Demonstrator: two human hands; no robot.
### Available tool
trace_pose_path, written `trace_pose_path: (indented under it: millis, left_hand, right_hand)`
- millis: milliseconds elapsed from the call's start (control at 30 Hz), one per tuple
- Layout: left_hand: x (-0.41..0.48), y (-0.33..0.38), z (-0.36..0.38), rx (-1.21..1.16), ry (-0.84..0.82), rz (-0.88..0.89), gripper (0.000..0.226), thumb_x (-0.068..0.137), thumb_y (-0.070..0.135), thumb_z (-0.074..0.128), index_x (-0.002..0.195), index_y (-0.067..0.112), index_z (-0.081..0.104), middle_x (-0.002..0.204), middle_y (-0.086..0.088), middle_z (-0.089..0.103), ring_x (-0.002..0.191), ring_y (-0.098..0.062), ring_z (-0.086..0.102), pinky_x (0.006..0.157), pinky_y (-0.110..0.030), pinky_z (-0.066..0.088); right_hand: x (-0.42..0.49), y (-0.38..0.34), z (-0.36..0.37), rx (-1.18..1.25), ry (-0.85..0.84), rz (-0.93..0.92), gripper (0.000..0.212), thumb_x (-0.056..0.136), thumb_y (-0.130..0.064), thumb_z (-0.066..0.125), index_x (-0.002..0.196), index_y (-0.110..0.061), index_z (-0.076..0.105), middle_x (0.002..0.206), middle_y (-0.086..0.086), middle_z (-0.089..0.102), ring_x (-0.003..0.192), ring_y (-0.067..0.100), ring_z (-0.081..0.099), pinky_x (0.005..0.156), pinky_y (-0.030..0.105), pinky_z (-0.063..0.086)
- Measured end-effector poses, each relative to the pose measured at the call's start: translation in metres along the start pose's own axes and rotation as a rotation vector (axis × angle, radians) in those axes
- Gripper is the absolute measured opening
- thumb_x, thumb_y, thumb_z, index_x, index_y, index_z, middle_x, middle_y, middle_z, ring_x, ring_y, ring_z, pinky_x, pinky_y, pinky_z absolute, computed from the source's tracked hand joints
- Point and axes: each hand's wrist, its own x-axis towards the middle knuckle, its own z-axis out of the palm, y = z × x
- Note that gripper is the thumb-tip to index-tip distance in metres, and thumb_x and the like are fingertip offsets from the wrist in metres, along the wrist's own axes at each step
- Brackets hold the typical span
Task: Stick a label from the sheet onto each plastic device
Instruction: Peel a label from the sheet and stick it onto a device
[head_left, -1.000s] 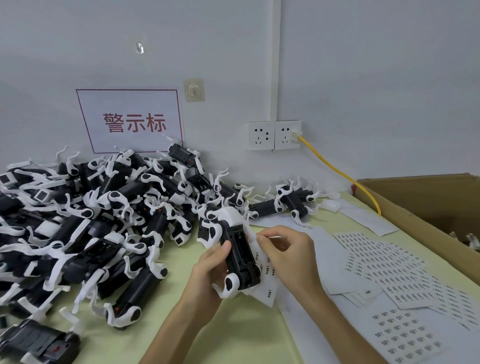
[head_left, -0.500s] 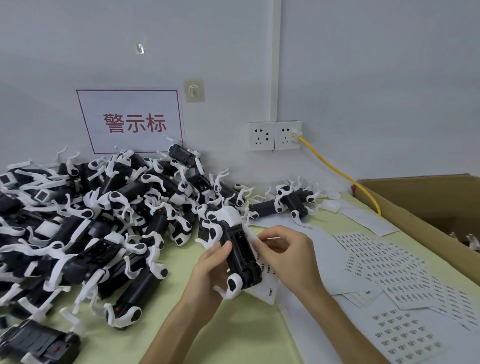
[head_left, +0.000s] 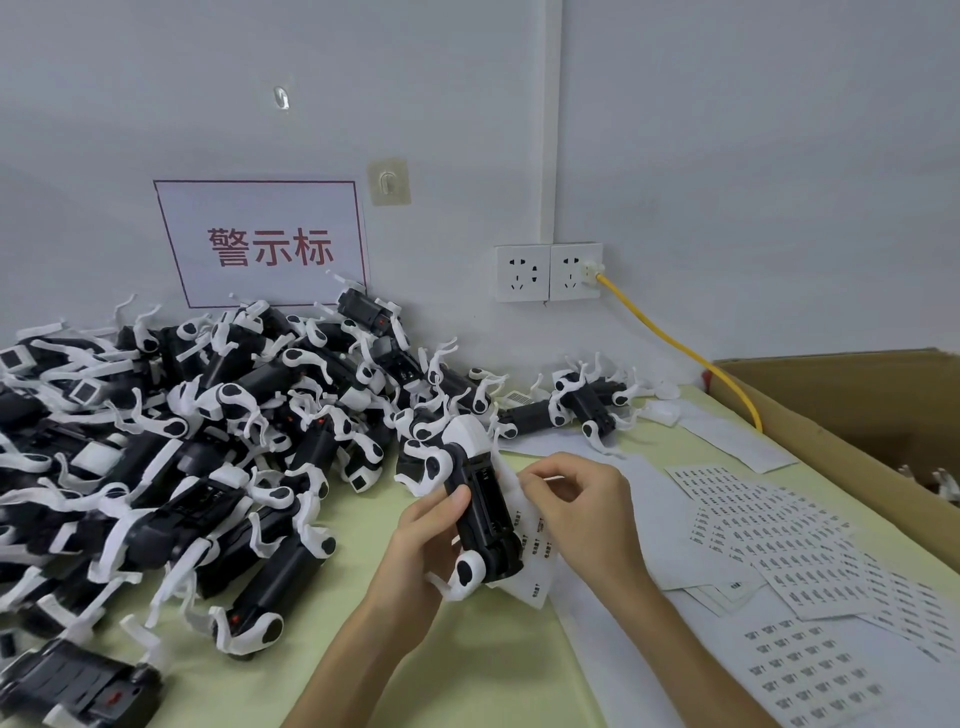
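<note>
The right hand (head_left: 582, 504) has risen slightly, fingertips (head_left: 535, 467) pinched at the upper edge of the label sheet (head_left: 535, 577); what they hold I cannot tell. The left hand (head_left: 421, 551) grasps the black-and-white device (head_left: 483, 509), tilted over that sheet, just right of the device pile (head_left: 208, 441).

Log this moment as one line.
left hand: grips device | right hand: pinches label sheet beside device
</note>
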Motion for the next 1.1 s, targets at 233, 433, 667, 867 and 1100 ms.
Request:
trace_pose_path:
  millis: [233,433,667,867,1100]
  left_hand:
    - [0.0,0.0,-0.002,-0.01,0.009,-0.003,0.056,0.067,0.054,0.084,0.104,0.013,0.076,0.098,-0.013,0.072,0.086,-0.025,0.069,0.07,-0.029,0.055]
    - [0.002,0.0,-0.004,-0.053,0.102,-0.011,0.058,0.074,0.044,0.076,0.12,0.009,0.072,0.124,-0.017,0.071,0.113,-0.033,0.068,0.095,-0.043,0.056]
    - [0.004,0.0,-0.01,-0.069,0.352,0.057,0.063,0.068,0.034,0.081,0.123,0.006,0.069,0.126,-0.013,0.071,0.115,-0.025,0.068,0.086,-0.034,0.054]
    - [0.006,0.003,-0.011,-0.209,0.058,-0.043,0.045,0.083,0.045,0.065,0.114,0.015,0.078,0.131,-0.015,0.068,0.115,-0.025,0.069,0.084,-0.034,0.059]
    - [0.005,-0.003,-0.01,-0.188,0.002,-0.102,0.047,0.091,0.046,0.056,0.123,0.016,0.073,0.142,-0.009,0.063,0.128,-0.023,0.061,0.109,-0.048,0.049]
  right_hand:
    - [0.002,0.004,0.001,0.004,0.034,0.034,0.021,0.088,-0.005,0.068,0.073,-0.018,0.07,0.068,-0.013,0.07,0.063,0.001,0.065,0.061,0.012,0.045]
    - [0.004,0.004,-0.004,0.09,0.142,0.056,0.019,0.092,-0.006,0.066,0.078,-0.019,0.068,0.066,-0.007,0.07,0.06,0.008,0.068,0.059,0.013,0.049]
    - [0.002,0.003,-0.003,0.115,0.103,0.044,0.017,0.09,-0.002,0.068,0.081,-0.016,0.072,0.07,-0.007,0.073,0.067,0.008,0.072,0.067,0.016,0.053]
    - [0.0,0.004,-0.001,0.175,0.101,0.037,0.019,0.087,0.002,0.071,0.091,-0.016,0.074,0.079,-0.008,0.076,0.074,0.01,0.073,0.072,0.017,0.055]
    - [-0.003,0.005,0.004,0.172,0.062,-0.018,0.027,0.085,0.001,0.073,0.091,-0.025,0.073,0.078,-0.007,0.075,0.075,0.012,0.073,0.069,0.017,0.053]
